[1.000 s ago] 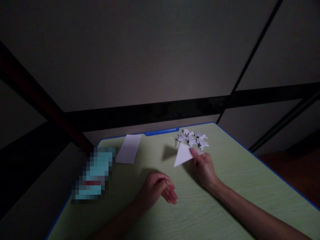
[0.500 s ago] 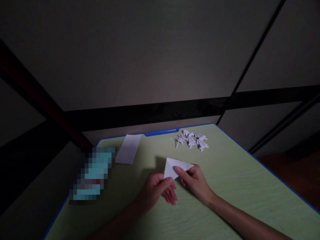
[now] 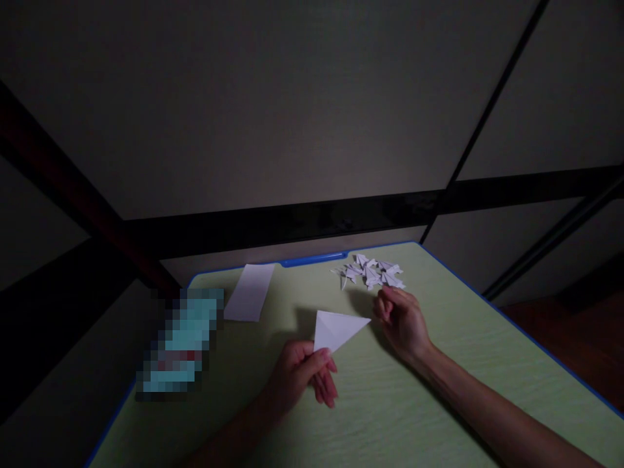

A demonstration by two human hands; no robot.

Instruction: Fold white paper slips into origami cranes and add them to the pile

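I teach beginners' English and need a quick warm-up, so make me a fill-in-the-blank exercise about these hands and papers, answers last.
1. The left hand holds the folded paper between its ____ and fingers.
2. The right hand is nearer to the paper figures than the ____ hand is.
3. In the picture, the paper figures lie to the ____ of the paper sheet.
4. Along its edge, the green table is coloured ____.

Missing words: thumb; left; right; blue.
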